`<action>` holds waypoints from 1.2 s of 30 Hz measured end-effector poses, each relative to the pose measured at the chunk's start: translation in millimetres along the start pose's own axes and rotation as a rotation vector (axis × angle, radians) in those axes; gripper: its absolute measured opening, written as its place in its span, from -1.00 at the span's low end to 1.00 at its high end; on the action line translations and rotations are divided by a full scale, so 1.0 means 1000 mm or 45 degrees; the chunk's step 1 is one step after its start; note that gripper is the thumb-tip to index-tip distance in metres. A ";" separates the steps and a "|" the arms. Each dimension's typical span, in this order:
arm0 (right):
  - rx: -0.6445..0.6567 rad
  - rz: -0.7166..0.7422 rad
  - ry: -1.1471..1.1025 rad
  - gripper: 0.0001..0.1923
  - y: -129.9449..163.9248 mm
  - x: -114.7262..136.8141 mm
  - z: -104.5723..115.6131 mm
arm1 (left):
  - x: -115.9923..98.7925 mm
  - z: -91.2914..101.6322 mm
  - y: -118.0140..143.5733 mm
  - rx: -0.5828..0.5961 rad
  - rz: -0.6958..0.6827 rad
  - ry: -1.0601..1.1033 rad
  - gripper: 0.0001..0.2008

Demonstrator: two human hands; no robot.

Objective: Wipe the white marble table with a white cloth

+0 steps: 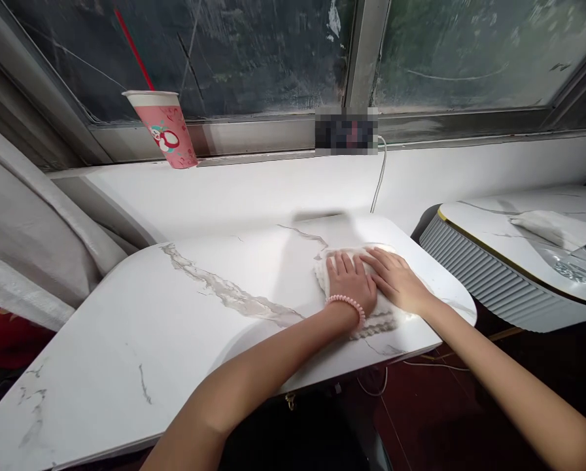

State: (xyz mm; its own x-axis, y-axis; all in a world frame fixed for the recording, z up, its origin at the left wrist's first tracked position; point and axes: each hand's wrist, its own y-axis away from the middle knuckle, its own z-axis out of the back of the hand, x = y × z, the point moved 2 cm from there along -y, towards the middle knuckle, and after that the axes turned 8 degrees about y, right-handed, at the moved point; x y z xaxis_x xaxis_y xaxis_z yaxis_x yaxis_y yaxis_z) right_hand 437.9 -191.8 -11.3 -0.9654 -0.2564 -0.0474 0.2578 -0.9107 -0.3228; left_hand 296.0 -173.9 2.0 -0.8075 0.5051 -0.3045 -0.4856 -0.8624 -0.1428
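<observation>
A white, textured cloth [379,322] lies spread near the right end of a white marble-patterned tabletop [175,340]. Both hands press down on it side by side. My left hand [348,281], with a pink beaded bracelet at the wrist, rests flat with its fingers stretched forward. Beside it, my right hand [396,278] lies flat too, fingers pointing up and to the left, its tips close to the left hand. Part of the cloth is hidden under the palms.
A pink paper cup [168,134] with a red straw stands on the window ledge. A white cable [381,173] hangs from a blurred-out item on the ledge. Grey curtain [28,216] borders the left. At right stands a ribbed white cabinet [484,275] carrying a tissue pack [558,229].
</observation>
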 end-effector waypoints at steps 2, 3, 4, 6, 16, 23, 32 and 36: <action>0.011 -0.032 0.010 -0.48 0.015 0.004 0.005 | -0.007 -0.002 0.011 0.008 -0.030 0.009 -0.37; 0.015 -0.054 0.014 -0.48 0.022 0.004 0.008 | -0.011 -0.003 0.015 0.007 -0.043 0.018 -0.36; 0.017 -0.077 0.016 -0.48 0.029 0.003 0.010 | -0.015 -0.005 0.018 0.004 -0.056 0.027 -0.36; 0.021 -0.116 0.010 -0.49 0.040 -0.004 0.013 | -0.025 -0.008 0.019 0.003 -0.081 0.045 -0.36; -0.007 -0.290 -0.007 -0.49 0.044 -0.069 0.016 | -0.065 -0.024 -0.029 -0.058 -0.216 0.160 -0.42; -0.007 -0.254 -0.023 -0.50 -0.013 -0.074 0.001 | -0.038 -0.024 -0.069 -0.105 -0.111 0.188 -0.45; -0.006 -0.252 -0.108 -0.52 -0.114 -0.081 -0.034 | 0.025 -0.016 -0.149 -0.063 0.001 0.177 -0.48; -0.025 -0.218 -0.153 -0.54 -0.149 -0.083 -0.045 | 0.047 -0.012 -0.175 -0.106 0.032 0.184 -0.50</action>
State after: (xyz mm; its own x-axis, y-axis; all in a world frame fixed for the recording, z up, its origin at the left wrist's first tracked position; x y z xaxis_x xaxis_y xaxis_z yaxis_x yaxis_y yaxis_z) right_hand 477.7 -20.1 -1.6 -0.9831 -0.1361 0.1224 0.0883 -0.9382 -0.3347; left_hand 347.3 0.4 1.3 -0.7593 0.4788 -0.4407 -0.4318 -0.8774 -0.2092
